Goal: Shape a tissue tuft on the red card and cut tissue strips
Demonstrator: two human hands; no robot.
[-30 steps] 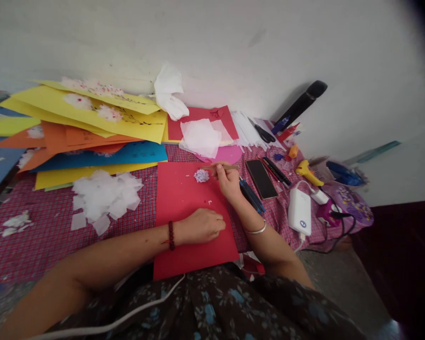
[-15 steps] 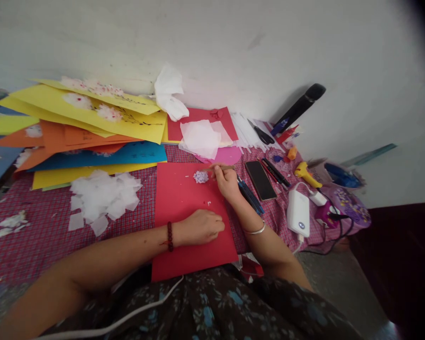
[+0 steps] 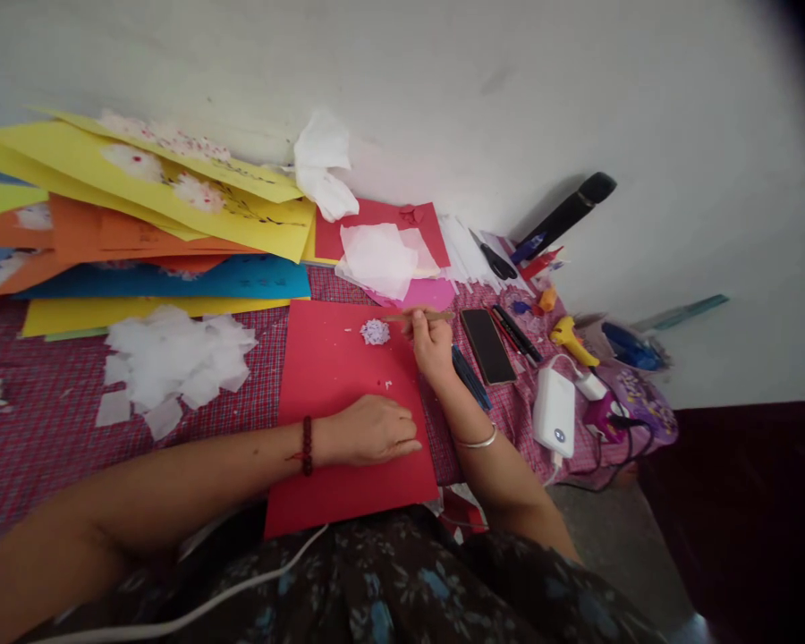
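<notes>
A red paper sheet [image 3: 309, 367] lies before me, with a small clump of pale lilac paper bits [image 3: 376, 332] near its far edge. My right hand [image 3: 430, 340] pinches a thin brown stick [image 3: 395, 318], its tip just above and right of the clump. Whether the stick is a brush, I cannot tell. My left hand [image 3: 372, 429], a dark bead bracelet at its wrist, rests palm down on the lower part of the sheet. Its fingers are loosely bent, with nothing seen in them. A few tiny white scraps [image 3: 387, 384] lie between the hands.
White paper squares [image 3: 178, 362] are heaped at left, below stacked yellow cards [image 3: 255, 215] with blossoms. To the right lie blue pens [image 3: 470, 377], a phone [image 3: 487, 346], a white power bank [image 3: 555, 410] and a yellow glue gun [image 3: 571, 340]. Black scissors [image 3: 497, 261] are farther back.
The view has shifted, moving the table things slightly leftward. The left hand's fingers look a little looser on the red sheet. The stick stays in my right hand beside the clump.
</notes>
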